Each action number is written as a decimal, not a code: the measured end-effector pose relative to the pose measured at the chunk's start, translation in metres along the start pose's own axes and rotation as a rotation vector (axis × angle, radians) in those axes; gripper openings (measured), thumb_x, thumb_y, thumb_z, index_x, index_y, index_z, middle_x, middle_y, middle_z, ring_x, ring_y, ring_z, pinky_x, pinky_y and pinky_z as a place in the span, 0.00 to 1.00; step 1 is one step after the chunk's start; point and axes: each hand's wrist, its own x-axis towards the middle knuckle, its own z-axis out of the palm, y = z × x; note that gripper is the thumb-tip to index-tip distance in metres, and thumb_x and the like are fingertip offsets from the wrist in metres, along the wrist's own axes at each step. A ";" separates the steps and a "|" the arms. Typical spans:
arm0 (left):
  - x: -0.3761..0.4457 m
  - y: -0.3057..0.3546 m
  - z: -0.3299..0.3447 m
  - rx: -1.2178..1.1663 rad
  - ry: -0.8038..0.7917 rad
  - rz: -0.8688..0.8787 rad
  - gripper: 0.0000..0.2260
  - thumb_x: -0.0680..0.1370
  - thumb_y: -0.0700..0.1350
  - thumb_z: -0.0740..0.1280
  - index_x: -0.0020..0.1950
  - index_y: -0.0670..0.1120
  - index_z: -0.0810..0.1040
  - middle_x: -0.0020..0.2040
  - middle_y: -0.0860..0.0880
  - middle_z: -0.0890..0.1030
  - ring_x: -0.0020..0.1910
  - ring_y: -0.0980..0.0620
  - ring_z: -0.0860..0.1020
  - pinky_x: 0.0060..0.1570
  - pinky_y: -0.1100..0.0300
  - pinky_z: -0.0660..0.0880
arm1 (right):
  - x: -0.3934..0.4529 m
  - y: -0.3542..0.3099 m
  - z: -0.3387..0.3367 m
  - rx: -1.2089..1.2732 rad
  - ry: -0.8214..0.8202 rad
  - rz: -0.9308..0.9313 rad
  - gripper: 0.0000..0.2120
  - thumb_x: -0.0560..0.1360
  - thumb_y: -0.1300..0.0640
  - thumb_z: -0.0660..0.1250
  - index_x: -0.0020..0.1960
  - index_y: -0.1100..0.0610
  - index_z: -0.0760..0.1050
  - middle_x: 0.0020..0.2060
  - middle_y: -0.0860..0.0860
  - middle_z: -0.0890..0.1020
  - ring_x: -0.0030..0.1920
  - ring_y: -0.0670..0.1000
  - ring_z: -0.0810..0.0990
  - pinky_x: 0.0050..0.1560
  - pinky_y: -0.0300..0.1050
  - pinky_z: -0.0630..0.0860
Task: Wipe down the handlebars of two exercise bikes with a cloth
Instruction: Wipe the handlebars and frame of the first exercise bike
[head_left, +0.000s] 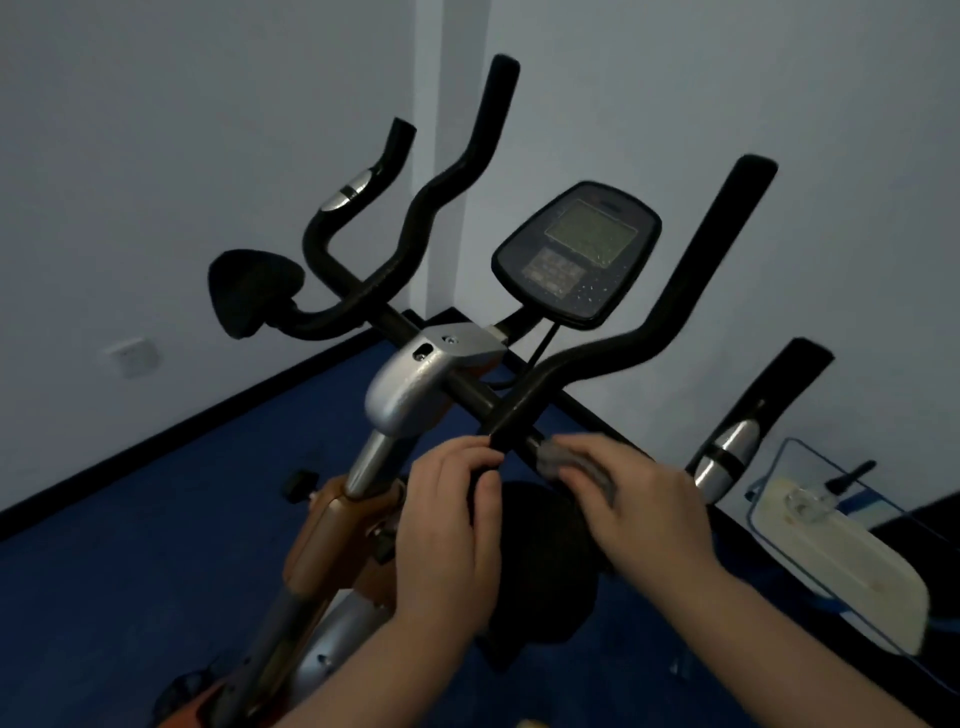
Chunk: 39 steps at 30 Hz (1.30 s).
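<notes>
Evidently braced for wiping: left hand (451, 512) curls round the handlebar (524, 421) just below the console (575, 248), steadying it; right hand (647, 506) pinches the grey cloth (574, 464) against the same bar. Right of the console, a glass-topped stand (831, 545) crowds the outer grip (748, 415); silver clamp (421, 379) sits left.

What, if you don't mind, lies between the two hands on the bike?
In the head view, the black handlebar runs down between the left hand and the right hand, which presses a grey cloth against it.
</notes>
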 end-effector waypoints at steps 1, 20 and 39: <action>0.001 -0.001 -0.001 0.002 -0.009 -0.009 0.11 0.81 0.53 0.53 0.55 0.54 0.73 0.55 0.60 0.73 0.59 0.60 0.72 0.58 0.68 0.67 | 0.007 -0.003 0.002 -0.014 0.010 0.023 0.13 0.73 0.54 0.70 0.57 0.46 0.80 0.49 0.41 0.84 0.45 0.42 0.81 0.41 0.30 0.69; -0.068 0.008 -0.031 -0.201 -0.187 -0.394 0.19 0.83 0.44 0.55 0.62 0.70 0.66 0.55 0.68 0.75 0.54 0.76 0.72 0.50 0.80 0.67 | -0.059 -0.052 0.012 -0.022 0.197 -0.080 0.12 0.74 0.61 0.70 0.57 0.57 0.81 0.54 0.52 0.84 0.57 0.50 0.81 0.58 0.41 0.74; -0.087 0.049 -0.068 0.029 -0.387 -0.497 0.23 0.80 0.30 0.53 0.75 0.42 0.60 0.59 0.42 0.76 0.38 0.76 0.75 0.39 0.82 0.66 | -0.077 -0.057 0.015 -0.150 -0.169 -0.534 0.14 0.75 0.61 0.66 0.59 0.51 0.78 0.52 0.48 0.82 0.50 0.52 0.81 0.45 0.47 0.78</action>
